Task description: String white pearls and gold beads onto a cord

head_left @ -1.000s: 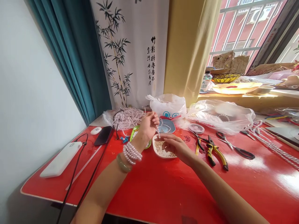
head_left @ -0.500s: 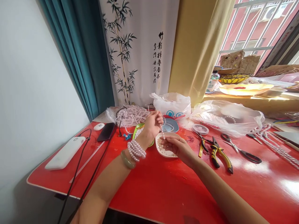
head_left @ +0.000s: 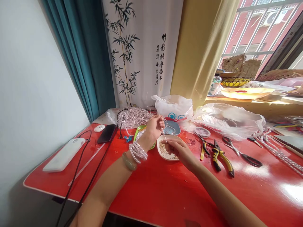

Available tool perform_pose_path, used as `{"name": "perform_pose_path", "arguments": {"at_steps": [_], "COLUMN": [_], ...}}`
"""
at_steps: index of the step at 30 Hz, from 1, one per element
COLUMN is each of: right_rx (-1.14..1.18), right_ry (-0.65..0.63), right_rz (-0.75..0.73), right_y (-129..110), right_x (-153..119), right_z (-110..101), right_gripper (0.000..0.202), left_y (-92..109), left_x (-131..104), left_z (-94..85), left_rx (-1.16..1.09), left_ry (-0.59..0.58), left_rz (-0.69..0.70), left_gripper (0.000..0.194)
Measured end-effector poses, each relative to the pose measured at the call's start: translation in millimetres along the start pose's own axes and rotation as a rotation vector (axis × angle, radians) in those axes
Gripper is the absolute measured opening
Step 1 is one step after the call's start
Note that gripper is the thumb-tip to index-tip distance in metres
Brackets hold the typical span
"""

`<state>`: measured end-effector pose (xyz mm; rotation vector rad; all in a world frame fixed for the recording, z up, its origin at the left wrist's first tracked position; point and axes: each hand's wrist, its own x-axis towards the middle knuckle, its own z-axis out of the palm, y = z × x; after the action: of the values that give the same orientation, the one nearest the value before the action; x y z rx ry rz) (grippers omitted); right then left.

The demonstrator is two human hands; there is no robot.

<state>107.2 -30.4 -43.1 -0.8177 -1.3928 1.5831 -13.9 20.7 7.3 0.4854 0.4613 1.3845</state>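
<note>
My left hand (head_left: 153,129) is raised with its fingers curled closed on one end of a short string of pearl beads (head_left: 165,136). Below and to the right, my right hand (head_left: 178,149) pinches the lower end of that string between thumb and finger. Directly under my right hand lies a white dish (head_left: 168,156) with small gold beads in it. A green tray (head_left: 140,128) of pale beads is partly hidden behind my left hand. Around my left wrist sit a coiled pearl bracelet (head_left: 137,152) and a jade bangle (head_left: 129,161).
A blue dish (head_left: 175,128) and a heap of pearl strands (head_left: 134,116) lie behind my hands. To the right are pliers (head_left: 222,159), scissors (head_left: 243,155), a plastic bag (head_left: 229,118) and more strands (head_left: 276,149). A phone (head_left: 107,133), power bank (head_left: 65,156) and cables lie left.
The view has shifted very slightly. Both hands keep nearly the same place, with the bead string still held between them.
</note>
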Motion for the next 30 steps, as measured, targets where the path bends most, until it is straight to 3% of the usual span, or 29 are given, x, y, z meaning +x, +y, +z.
{"name": "perform_pose_path", "arguments": {"at_steps": [4, 7, 12, 16, 22, 30], "right_rx": [-0.157, -0.267, -0.429, -0.304, -0.28, -0.014], "right_ry": [-0.025, -0.007, 0.219, 0.346, 0.187, 0.124], "right_rz": [-0.009, 0.01, -0.073, -0.189, -0.193, -0.223], "right_y": [-2.3, -0.2, 2.0, -20.3, -66.7, -83.6], "right_x": [-1.8, -1.4, 3.2, 6.5, 17.2, 29.5], "right_z": [1.5, 0.0, -11.6, -23.3, -27.3, -28.1], "right_gripper": [0.027, 0.034, 0.045, 0.043, 0.028, 0.012], "left_y": [-0.9, -0.2, -1.3, -3.9, -4.7, -1.6], "left_x": [1.9, 1.1, -5.0, -11.0, -13.9, -15.5], "left_z": [-5.0, -5.9, 0.7, 5.2, 5.2, 8.1], "left_rx": [0.166, 0.239, 0.244, 0.305, 0.439, 0.46], "left_ry": [0.013, -0.04, -0.116, -0.198, -0.335, -0.386], "left_rz": [-0.033, -0.072, -0.163, -0.21, -0.226, -0.213], "left_gripper": [0.007, 0.004, 0.003, 0.005, 0.011, 0.012]}}
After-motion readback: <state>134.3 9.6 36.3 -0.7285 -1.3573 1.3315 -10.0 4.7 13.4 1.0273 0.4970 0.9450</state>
